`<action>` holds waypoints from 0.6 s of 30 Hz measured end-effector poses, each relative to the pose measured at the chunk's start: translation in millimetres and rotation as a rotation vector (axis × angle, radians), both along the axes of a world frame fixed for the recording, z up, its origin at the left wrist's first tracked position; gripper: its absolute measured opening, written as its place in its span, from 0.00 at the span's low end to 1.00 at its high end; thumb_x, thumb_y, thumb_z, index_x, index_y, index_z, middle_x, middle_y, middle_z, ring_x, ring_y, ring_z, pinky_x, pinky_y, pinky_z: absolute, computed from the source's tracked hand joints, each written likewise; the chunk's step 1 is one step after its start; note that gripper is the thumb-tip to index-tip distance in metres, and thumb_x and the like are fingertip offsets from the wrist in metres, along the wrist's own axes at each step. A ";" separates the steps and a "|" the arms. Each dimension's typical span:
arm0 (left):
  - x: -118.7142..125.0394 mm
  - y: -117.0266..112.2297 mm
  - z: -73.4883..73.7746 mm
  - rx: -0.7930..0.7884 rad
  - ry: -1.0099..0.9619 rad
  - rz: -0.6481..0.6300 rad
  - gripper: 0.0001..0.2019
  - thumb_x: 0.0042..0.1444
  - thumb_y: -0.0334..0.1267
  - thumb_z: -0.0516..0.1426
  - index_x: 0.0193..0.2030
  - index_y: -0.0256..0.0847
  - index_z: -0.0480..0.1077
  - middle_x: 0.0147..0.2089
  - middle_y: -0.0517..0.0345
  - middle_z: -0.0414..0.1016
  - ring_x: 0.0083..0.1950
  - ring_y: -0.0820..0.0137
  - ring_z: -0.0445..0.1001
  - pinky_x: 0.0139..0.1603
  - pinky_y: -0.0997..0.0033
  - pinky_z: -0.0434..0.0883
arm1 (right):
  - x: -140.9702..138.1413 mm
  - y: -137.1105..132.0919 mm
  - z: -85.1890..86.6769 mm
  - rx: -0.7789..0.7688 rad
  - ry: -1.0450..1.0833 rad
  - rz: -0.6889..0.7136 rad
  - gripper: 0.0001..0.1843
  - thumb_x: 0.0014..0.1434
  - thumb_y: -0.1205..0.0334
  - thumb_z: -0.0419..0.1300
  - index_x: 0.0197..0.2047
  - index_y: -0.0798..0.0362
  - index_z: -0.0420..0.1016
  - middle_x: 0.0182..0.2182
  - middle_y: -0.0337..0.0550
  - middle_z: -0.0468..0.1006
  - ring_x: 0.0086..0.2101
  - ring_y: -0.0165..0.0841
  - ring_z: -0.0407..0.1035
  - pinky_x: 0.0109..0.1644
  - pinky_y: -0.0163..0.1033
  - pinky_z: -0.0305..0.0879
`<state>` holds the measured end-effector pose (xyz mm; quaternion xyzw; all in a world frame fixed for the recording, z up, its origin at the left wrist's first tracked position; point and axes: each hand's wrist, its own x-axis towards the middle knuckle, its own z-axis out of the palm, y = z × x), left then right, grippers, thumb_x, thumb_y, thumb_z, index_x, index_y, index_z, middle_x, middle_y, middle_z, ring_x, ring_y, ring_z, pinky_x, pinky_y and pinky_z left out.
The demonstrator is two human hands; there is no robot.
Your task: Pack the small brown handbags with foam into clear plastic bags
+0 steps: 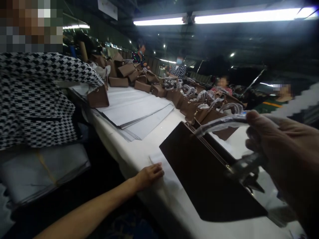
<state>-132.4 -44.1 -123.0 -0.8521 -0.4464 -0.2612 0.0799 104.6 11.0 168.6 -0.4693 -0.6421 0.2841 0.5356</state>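
Our right hand (271, 136) grips the brown bag (206, 176) by its handle (221, 122), long axis slanting down rightward; left hand (151, 175), off leftward, half-curled at the worktop (137, 154) edge, hold unclear.

Bag workshop, with many brown handbags (186, 106) on a long table (136, 151) under tube lights (249, 16).

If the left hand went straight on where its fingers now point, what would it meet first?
Probably the dark brown bag, though depth is unclear and the left hand might pass under it.
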 end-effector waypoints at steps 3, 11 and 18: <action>-3.0 0.7 -3.4 -0.022 -0.024 -0.025 0.12 0.59 0.29 0.46 0.48 0.36 0.63 0.46 0.47 0.69 0.57 0.62 0.64 0.52 0.67 0.69 | -42.1 14.4 -12.1 0.014 -0.134 0.059 0.19 0.48 0.44 0.60 0.27 0.54 0.69 0.18 0.34 0.58 0.16 0.23 0.51 0.15 0.31 0.45; -2.5 -1.4 9.3 -0.075 -0.119 -0.007 0.10 0.58 0.31 0.46 0.43 0.38 0.65 0.45 0.47 0.69 0.53 0.63 0.66 0.49 0.65 0.70 | -58.7 53.9 -64.0 -0.020 -0.293 0.029 0.26 0.46 0.39 0.59 0.33 0.56 0.73 0.17 0.33 0.61 0.17 0.23 0.55 0.17 0.30 0.52; -2.5 -2.4 28.3 -0.145 -0.147 -0.019 0.16 0.51 0.38 0.50 0.46 0.36 0.65 0.47 0.45 0.69 0.55 0.55 0.63 0.50 0.55 0.67 | -16.2 67.4 -44.3 -0.133 -0.169 0.184 0.35 0.49 0.31 0.48 0.37 0.55 0.73 0.32 0.47 0.74 0.33 0.36 0.70 0.33 0.40 0.68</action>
